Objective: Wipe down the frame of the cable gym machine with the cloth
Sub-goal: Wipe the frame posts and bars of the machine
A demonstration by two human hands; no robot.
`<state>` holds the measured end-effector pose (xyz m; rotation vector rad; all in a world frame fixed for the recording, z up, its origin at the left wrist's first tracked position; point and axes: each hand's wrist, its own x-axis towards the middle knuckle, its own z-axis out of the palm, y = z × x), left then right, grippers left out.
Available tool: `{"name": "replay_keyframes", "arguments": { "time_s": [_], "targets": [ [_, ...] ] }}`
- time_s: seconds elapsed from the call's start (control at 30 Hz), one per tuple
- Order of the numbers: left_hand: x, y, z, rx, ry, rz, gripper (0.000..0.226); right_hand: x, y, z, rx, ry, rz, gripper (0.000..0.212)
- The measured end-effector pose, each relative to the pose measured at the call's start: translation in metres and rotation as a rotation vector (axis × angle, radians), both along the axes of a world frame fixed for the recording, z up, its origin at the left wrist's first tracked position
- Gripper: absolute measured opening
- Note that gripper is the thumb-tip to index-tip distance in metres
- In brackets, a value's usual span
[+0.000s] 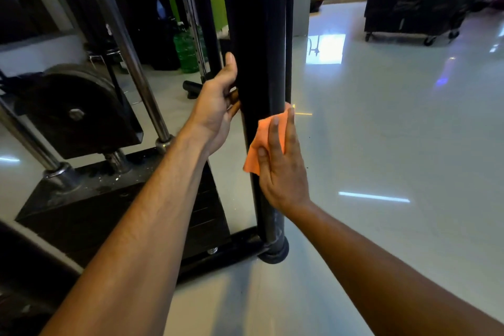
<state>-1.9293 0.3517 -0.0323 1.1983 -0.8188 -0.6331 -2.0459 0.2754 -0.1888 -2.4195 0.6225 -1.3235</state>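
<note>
A thick black upright post [259,35] of the cable machine's frame stands in the middle of the head view and ends in a round foot on the floor. My right hand [281,166] presses an orange cloth [260,142] flat against the lower part of the post, fingers straight and pointing up. My left hand [218,106] grips the post's left side a little higher, thumb up along it and fingers curled round behind.
To the left are chrome guide rods [122,43], a black pulley wheel [73,109] and the machine's black base [90,207]. Glossy pale floor [395,131] spreads to the right. A black wheeled cabinet [414,13] stands far right.
</note>
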Motion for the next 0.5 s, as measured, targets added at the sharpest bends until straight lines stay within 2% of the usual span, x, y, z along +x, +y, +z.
{"name": "replay_keyframes", "arguments": {
  "time_s": [0.17, 0.3, 0.43, 0.5],
  "targets": [
    [0.002, 0.000, -0.003, -0.011, -0.031, -0.016, 0.062, -0.001, -0.008, 0.020, -0.032, 0.009, 0.024, 0.085],
    [0.009, -0.004, -0.008, -0.023, -0.072, -0.026, 0.075, 0.014, -0.014, 0.054, -0.024, -0.095, -0.020, 0.077],
    [0.010, -0.007, -0.015, -0.009, -0.111, -0.022, 0.047, 0.011, 0.001, -0.010, -0.052, -0.011, -0.044, 0.091],
    [0.011, -0.007, -0.019, 0.008, -0.175, -0.003, 0.057, 0.007, 0.005, -0.047, -0.032, 0.043, -0.055, 0.093]
  ]
}}
